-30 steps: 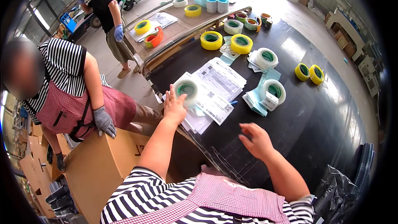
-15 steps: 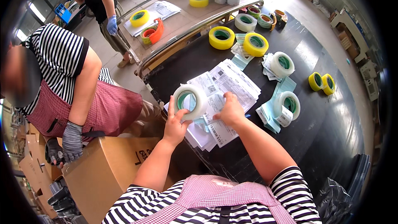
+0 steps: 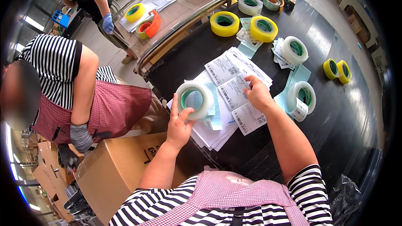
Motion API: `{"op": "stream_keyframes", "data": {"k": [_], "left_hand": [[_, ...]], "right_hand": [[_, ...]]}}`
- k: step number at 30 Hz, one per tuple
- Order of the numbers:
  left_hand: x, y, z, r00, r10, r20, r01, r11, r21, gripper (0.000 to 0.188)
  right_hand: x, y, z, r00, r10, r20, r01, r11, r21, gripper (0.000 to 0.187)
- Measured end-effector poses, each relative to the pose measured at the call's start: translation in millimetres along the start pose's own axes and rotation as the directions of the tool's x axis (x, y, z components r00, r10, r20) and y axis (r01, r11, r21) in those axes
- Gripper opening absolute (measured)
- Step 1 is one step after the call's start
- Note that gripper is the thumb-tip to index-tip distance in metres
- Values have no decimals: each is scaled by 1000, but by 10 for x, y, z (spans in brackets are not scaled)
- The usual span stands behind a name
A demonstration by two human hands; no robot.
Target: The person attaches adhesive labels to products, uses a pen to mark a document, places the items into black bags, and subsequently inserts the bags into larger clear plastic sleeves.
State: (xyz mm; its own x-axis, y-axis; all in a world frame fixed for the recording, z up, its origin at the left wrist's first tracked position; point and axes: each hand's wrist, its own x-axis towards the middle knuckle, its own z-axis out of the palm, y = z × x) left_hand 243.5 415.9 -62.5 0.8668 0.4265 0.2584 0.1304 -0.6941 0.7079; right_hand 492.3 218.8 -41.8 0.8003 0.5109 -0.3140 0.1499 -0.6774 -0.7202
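My left hand [image 3: 179, 132] grips a roll of clear tape [image 3: 206, 105] with a green core, fingers and thumb on its left and lower rim. Partly behind the roll are light-blue slips [image 3: 215, 119]; whether they hang from it or lie on the papers I cannot tell. My right hand [image 3: 258, 95] pinches the right edge of a strip of printed labels [image 3: 232, 93]. Beneath the strip lies a stack of white printed sheets [image 3: 225, 139] on the black table [image 3: 326, 117].
Right of the papers stand clear tape rolls [image 3: 310, 94] with label strips. Yellow tape rolls [image 3: 225, 24] sit farther back. A cardboard box [image 3: 121, 159] adjoins the table's left side. Beside it a co-worker in a checked apron [image 3: 113, 111] bends over; another person [image 3: 90, 0] stands behind.
My right hand has moved right with the label strip, which now lies apart from the roll. More of the light-blue slips shows. My left hand still holds the roll.
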Motion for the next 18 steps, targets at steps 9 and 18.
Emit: {"op": "stream_keyframes", "data": {"k": [9,18], "left_hand": [[-19,-50,-63,999,-48,-9,48,999,8,35],[-68,-60,-2,999,51,-7,-50,987,152,28]], "right_hand": [[-68,-25,101,997,-19,-75,10,992,-126,42],[-198,-340,340,876,-483,-3,480,872,-98,44]]}}
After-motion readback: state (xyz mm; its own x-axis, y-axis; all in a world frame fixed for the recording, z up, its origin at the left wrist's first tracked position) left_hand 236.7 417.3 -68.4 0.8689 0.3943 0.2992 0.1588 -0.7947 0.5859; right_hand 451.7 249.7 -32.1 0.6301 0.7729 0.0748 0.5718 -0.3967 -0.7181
